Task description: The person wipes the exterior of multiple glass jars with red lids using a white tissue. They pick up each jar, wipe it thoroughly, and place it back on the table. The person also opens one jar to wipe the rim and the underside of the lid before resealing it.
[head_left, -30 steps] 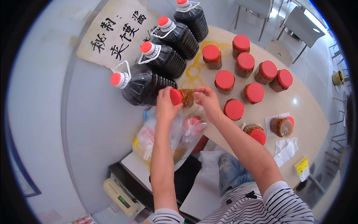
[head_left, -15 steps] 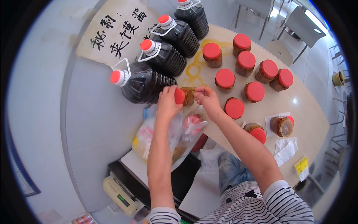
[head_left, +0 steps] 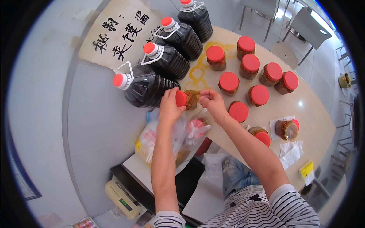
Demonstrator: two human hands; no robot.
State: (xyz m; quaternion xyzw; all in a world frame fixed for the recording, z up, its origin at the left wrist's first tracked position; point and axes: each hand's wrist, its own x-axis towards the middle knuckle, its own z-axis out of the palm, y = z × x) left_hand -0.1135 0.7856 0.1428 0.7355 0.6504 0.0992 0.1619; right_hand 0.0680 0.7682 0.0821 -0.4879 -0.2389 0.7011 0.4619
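My left hand [head_left: 170, 105] is closed round a glass jar [head_left: 192, 102] with a red lid, its fingers over the lid end. The jar is tilted on its side, lid toward the left, its brown chunky contents showing through the glass. Close to its right end, my right hand [head_left: 212, 103] has thumb and fingers pinched together. A thin brownish strip [head_left: 194, 92] runs along the jar's upper side toward those fingertips; whether they grip it is too small to tell. Just below, a clear plastic bag [head_left: 199, 127] has a red-lidded jar inside.
Several red-lidded jars [head_left: 229, 82] stand across the table [head_left: 315, 117] to the right. Large bottles of dark liquid [head_left: 146, 89] line the wall side. An uncapped jar [head_left: 286, 130] lies on paper near white tissue [head_left: 292, 151] and a yellow packet [head_left: 306, 170]. A scale [head_left: 122, 199] sits lower left.
The held jar and my left hand have shifted very slightly left. My right hand has dipped a little, and the brownish strip by its fingertips shows more clearly.
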